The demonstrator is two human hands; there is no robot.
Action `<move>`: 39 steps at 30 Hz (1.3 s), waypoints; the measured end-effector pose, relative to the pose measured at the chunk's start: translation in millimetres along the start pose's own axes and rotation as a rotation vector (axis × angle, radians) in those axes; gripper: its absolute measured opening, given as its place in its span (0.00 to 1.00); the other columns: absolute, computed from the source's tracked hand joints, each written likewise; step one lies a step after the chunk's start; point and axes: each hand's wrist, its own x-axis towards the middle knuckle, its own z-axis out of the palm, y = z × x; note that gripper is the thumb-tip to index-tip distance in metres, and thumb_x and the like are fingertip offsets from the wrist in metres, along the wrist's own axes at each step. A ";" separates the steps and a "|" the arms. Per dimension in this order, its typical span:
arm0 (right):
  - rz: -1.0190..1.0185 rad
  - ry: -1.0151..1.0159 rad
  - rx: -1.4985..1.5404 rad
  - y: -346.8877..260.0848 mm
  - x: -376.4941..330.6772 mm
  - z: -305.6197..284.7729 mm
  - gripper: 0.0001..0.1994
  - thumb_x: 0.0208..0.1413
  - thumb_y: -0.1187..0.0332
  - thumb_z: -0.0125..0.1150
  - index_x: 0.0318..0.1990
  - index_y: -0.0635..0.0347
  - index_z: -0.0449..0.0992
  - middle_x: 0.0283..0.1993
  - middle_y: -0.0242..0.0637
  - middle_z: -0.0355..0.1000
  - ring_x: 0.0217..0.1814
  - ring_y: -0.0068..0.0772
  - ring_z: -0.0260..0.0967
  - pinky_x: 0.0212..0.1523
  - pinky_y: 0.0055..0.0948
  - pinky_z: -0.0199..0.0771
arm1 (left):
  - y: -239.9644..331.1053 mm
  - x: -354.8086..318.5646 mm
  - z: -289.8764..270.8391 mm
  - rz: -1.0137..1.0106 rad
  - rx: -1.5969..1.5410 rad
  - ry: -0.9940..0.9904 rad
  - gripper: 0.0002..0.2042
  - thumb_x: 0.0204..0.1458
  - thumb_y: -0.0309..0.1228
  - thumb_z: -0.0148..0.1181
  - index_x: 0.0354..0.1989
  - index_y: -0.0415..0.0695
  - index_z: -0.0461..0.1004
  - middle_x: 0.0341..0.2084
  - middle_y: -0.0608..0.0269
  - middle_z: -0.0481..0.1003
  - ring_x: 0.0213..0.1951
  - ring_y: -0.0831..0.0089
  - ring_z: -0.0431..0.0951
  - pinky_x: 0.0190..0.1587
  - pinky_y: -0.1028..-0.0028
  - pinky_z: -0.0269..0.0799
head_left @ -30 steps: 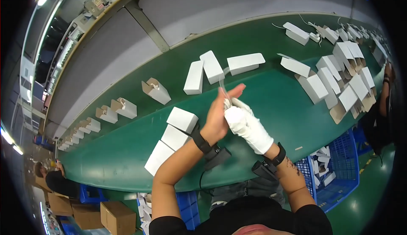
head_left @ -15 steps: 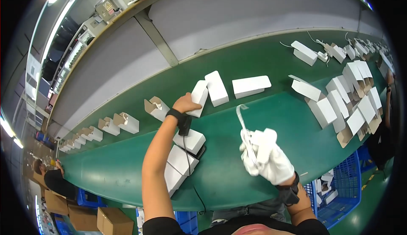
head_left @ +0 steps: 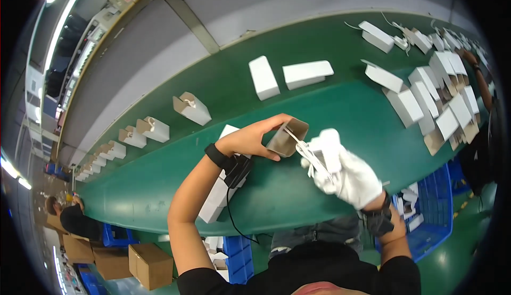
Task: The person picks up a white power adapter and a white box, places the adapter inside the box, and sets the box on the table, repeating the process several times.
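Note:
My bare left hand [head_left: 249, 138] grips a small cardboard box [head_left: 287, 139], its open end showing a grey-brown inside and facing right. My right hand [head_left: 357, 182], in a white glove, is closed around a bundled white cable [head_left: 315, 161]. A smooth white block-shaped piece [head_left: 330, 147] sits in the same grip; its exact kind does not show. The cable's front end reaches the mouth of the box. Under my left wrist several closed white boxes [head_left: 217, 202] lie on the green belt, partly hidden by a black device with a cord [head_left: 238, 171].
Two white boxes [head_left: 264, 78] lie ahead on the far strip. Open boxes with white cables inside [head_left: 192, 108] stand in a row to the left. Stacked open boxes [head_left: 404, 106] crowd the right. A blue basket [head_left: 439, 226] stands below the belt; another person's arm [head_left: 479, 79] shows far right.
My left hand has taken a white box from the far strip and brought it nearer, its opening turned toward my right hand. The cable's end has come to that opening.

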 end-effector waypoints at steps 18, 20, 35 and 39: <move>-0.371 -0.241 -2.112 -55.5 35.4 -43.1 0.11 0.43 0.70 0.57 0.37 0.58 0.75 0.34 0.45 0.73 0.32 0.46 0.73 0.35 0.36 0.74 | -8.2 61.4 78.7 0.132 0.197 0.204 0.42 0.30 0.38 0.76 0.56 0.40 0.59 0.48 0.57 0.68 0.52 0.68 0.68 0.53 0.70 0.64; -0.195 -0.239 -2.320 -53.2 45.2 -47.7 0.13 0.44 0.70 0.58 0.40 0.57 0.75 0.37 0.43 0.73 0.34 0.44 0.73 0.38 0.34 0.74 | -1.0 65.2 72.4 0.151 0.275 0.221 0.41 0.30 0.37 0.76 0.55 0.41 0.60 0.47 0.57 0.69 0.51 0.68 0.69 0.53 0.70 0.65; -0.528 1.104 -2.554 -391.3 173.9 -317.6 0.27 0.37 0.46 0.65 0.47 0.47 0.74 0.36 0.41 0.73 0.37 0.46 0.70 0.36 0.39 0.70 | -129.2 -76.5 -124.9 -0.570 -0.065 0.964 0.30 0.37 0.25 0.70 0.52 0.41 0.64 0.42 0.62 0.71 0.46 0.72 0.71 0.50 0.72 0.67; -0.664 1.065 -2.288 -483.3 145.3 -430.2 0.25 0.41 0.46 0.62 0.42 0.53 0.73 0.30 0.40 0.69 0.29 0.46 0.68 0.27 0.40 0.67 | -130.5 -34.3 -120.8 -0.477 -0.034 0.834 0.38 0.37 0.23 0.70 0.60 0.44 0.57 0.52 0.58 0.65 0.53 0.69 0.66 0.51 0.70 0.67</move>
